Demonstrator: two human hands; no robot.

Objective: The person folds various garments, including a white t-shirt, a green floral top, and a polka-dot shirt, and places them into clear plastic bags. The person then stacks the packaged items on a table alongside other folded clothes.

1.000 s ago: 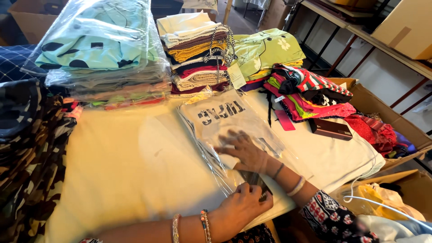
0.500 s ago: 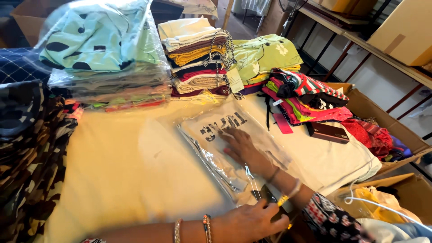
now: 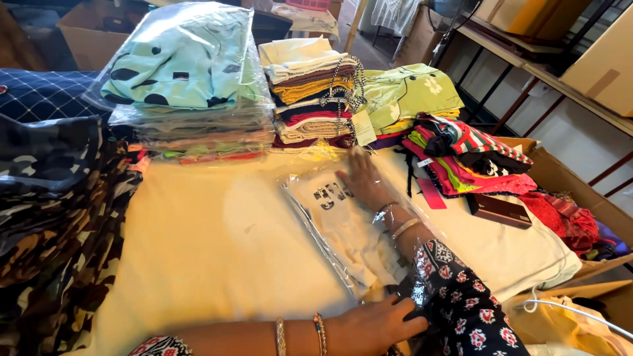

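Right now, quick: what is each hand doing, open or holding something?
Left hand: open, fingers resting on the near end of the clear bag, gripping nothing.
Right hand: open, palm flat on the bagged white garment.

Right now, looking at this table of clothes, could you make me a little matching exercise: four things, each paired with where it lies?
Things:
1. bagged mint garment stack
2. brown wallet
3. clear bag with white garment
4. camouflage fabric

Places:
A. under the right hand
B. far left of the table
C. back left, piled high
D. right side, on cream cloth

Pairs: 1-C, 2-D, 3-A, 4-B
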